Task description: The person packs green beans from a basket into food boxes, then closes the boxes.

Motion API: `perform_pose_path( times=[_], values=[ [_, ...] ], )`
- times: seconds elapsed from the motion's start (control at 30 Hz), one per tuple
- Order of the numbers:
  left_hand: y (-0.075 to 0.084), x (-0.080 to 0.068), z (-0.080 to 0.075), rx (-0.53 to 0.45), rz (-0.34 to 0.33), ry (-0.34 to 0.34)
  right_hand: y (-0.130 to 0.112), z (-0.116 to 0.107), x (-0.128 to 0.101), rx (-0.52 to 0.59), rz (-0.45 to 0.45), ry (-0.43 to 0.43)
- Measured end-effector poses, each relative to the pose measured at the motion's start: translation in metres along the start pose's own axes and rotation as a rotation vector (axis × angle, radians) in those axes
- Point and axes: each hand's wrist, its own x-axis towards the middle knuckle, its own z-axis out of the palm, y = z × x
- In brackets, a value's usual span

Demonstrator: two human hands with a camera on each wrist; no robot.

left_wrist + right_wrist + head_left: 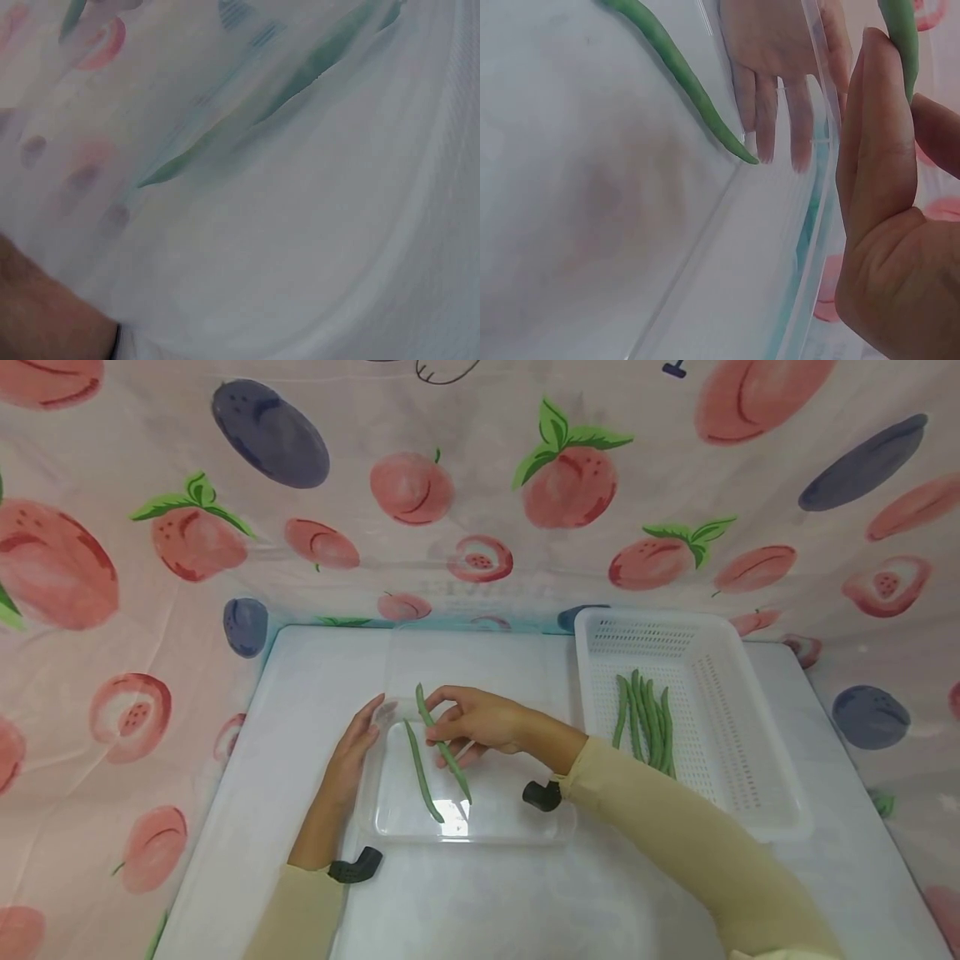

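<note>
Your right hand [480, 722] pinched a green bean [442, 745] over the clear tray [480, 827], where another bean [422, 772] lay; your left hand [352, 752], fingers straight, steadied its side.

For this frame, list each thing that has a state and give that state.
Right hand: pinches a green bean, over the clear tray.
Held green bean: lifted, tilted.
Second green bean: lying loose in the clear tray.
Left hand: fingers straight, resting against the tray's left wall.
Clear tray: upright, lidless.
White basket: holds a bunch of beans.
</note>
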Motion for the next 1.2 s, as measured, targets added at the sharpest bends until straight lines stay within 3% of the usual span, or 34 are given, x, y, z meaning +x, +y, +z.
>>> perform_pose_path(
  times=[1.2],
  values=[
    [-0.001, 0.002, -0.001, 0.004, 0.022, -0.005, 0.017, 0.008, 0.026, -0.011, 0.064, 0.018]
  ],
)
